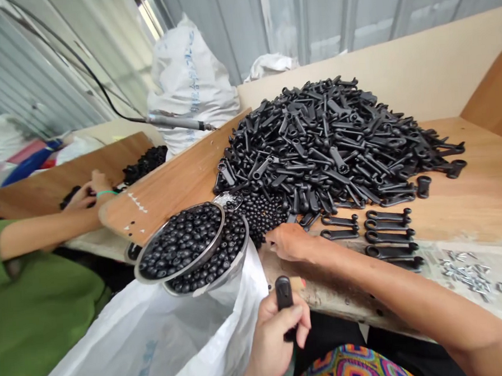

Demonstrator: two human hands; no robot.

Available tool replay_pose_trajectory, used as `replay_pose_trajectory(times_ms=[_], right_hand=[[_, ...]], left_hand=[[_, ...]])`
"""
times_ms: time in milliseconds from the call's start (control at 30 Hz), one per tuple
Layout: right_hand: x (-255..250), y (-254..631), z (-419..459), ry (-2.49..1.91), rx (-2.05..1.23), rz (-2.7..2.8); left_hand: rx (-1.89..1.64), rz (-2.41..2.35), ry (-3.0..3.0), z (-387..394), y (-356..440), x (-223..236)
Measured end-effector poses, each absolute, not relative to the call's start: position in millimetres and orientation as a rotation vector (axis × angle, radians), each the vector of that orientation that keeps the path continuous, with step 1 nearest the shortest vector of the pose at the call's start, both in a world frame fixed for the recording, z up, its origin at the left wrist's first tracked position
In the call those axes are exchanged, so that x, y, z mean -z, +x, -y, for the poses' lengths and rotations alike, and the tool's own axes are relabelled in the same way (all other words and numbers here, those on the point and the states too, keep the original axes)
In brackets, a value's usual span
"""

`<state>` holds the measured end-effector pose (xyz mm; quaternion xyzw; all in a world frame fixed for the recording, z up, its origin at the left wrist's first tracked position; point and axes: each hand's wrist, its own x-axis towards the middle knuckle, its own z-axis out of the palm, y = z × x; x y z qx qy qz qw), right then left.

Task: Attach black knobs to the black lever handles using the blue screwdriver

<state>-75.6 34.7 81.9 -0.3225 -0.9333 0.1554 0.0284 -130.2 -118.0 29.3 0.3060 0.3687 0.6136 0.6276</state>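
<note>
My left hand [273, 335] is closed around a black plastic lever [284, 293], holding it upright near the table's front edge. My right hand [294, 243] reaches across to a heap of small black beads [263, 212], fingertips bent together at its near edge; what they pinch is hidden. Beside this heap, a metal bowl [141, 272] of larger black round knobs rests tilted on another filled bowl [243, 250]. Behind my right hand rises a big pile of black levers [333, 144]. Several more levers [389, 236] lie in rows right of my right wrist.
Small silver metal pins [468, 272] lie at the right. A wooden divider [167, 192] separates a co-worker's arm [55, 223] at left. A powered screwdriver [180, 122] hangs over the divider on a cable. White sacks [192, 79] stand behind, and another [157, 333] sits below the bowls.
</note>
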Motion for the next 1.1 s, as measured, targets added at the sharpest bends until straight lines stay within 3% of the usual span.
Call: replay_pose_trajectory(times_ms=[100, 233, 333, 833, 1100], right_hand=[[-87, -20, -24, -0.927, -0.771, 2.571], [-64, 50, 7, -0.772, -1.642, 1.464], [-40, 77, 32, -0.63, -1.868, 0.94], [-19, 108, 58, -0.455, -1.846, 0.619], [-15, 110, 62, -0.453, -1.815, 0.606]], left_hand=[[-1.518, -0.963, 0.741, 110, -121, -42], [-1.522, -1.04, 0.82, 97, -94, -49], [-1.479, -1.08, 0.97, 91, -71, -42], [-1.264, -1.411, 1.469, 90, -33, -29], [-1.257, -1.426, 2.007, 97, -34, -27]])
